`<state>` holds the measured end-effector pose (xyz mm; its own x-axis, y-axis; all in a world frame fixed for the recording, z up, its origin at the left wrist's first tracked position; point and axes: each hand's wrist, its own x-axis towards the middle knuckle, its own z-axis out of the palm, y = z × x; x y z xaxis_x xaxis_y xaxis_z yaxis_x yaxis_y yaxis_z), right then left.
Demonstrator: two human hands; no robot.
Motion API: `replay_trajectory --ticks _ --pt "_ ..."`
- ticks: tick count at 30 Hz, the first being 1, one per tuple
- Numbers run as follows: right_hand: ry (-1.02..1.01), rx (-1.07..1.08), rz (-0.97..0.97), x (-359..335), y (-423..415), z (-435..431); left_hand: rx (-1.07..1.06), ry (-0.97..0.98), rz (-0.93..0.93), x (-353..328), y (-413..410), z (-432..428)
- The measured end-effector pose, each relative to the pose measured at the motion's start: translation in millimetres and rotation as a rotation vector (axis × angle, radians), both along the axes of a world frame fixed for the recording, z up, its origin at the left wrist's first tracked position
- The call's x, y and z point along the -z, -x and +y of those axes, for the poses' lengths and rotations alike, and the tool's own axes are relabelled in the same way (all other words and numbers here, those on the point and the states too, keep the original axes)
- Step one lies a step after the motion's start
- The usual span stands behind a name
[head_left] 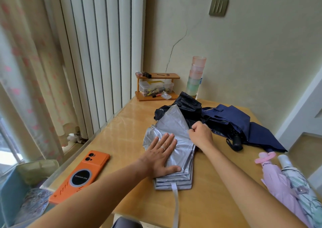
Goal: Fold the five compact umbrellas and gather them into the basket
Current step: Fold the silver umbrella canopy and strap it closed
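A silver-grey umbrella (176, 123) lies on the wooden table (125, 123), its panels stacked in flat pleats and its strap hanging over the near edge. My left hand (161, 155) lies flat on the pleats with straight fingers. My right hand (200, 134) pinches a fold of the silver fabric at its right side. Behind it lie a black umbrella (188, 104) and a navy umbrella (244, 123) with a black handle, both loose. A pink umbrella (277, 180) and a white patterned umbrella (299, 182) lie at the right edge.
An orange phone (81, 175) lies on the table's left side. A small wooden shelf (156, 86) with a clear box and a stack of pastel cups (196, 76) stand at the back. A fabric bin (15, 189) sits on the floor at lower left, beside curtains.
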<state>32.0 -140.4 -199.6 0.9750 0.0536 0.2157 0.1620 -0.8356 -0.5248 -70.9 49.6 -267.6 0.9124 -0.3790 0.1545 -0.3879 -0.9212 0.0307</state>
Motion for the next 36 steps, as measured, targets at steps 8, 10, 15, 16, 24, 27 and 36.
replay_trajectory --ticks 8,10,15,16,24,27,36 --pt "-0.55 -0.041 0.48 -8.5 -30.8 8.7 0.01 0.021 -0.01 0.0 2.0 0.8" --pt "-0.642 -0.121 0.481 -11.8 -31.3 10.3 0.015 0.03 -0.021 -0.5 3.0 1.1" --pt "-0.786 -0.268 0.354 -29.1 -26.0 15.9 0.032 0.045 -0.082 -0.4 3.7 -0.1" --pt "-0.79 -0.275 0.321 -32.6 -25.9 15.9 0.037 0.047 -0.097 -0.9 3.8 -0.4" --pt "-0.927 -0.149 0.367 -48.2 -23.4 12.5 0.023 0.062 -0.176 -6.8 9.4 0.4" --pt "-0.997 -0.126 0.356 -52.2 -22.7 8.8 0.029 0.083 -0.206 -6.7 11.5 0.3" --pt "-1.141 -0.156 0.072 -81.1 -23.3 12.8 0.042 0.079 -0.196 -4.0 11.6 0.8"
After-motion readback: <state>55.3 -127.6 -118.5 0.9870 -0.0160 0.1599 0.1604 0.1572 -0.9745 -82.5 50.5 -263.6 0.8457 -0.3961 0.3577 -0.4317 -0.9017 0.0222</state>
